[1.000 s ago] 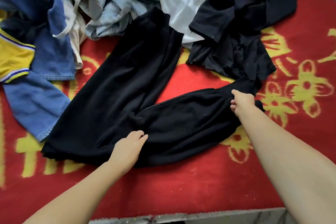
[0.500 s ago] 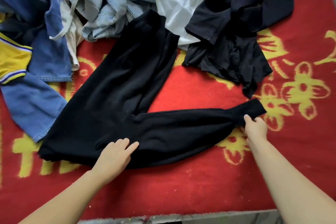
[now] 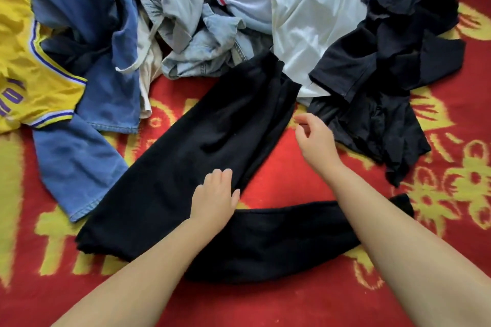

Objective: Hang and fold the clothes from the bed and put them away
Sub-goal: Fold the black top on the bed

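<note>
Nearest the person, one leg of the black trousers (image 3: 265, 241) lies flat across the red and yellow bed cover (image 3: 292, 305), its cuff pointing right. The left hand (image 3: 215, 198) rests on the trousers at the crotch, fingers straight, pinning the cloth without gripping it. The other leg runs up and away toward the pile. The right hand (image 3: 313, 138) hovers above the bed cover beside that far leg, fingers loosely curled, its grip holding nothing. The step in hand looks like laying the trousers out for folding. The next move probably calls for bringing one leg over onto the other. Beyond lie the black shirt (image 3: 385, 82), white shirt (image 3: 305, 26), denim shirt (image 3: 79, 156) and yellow jersey (image 3: 32, 82), still unsorted.
</note>
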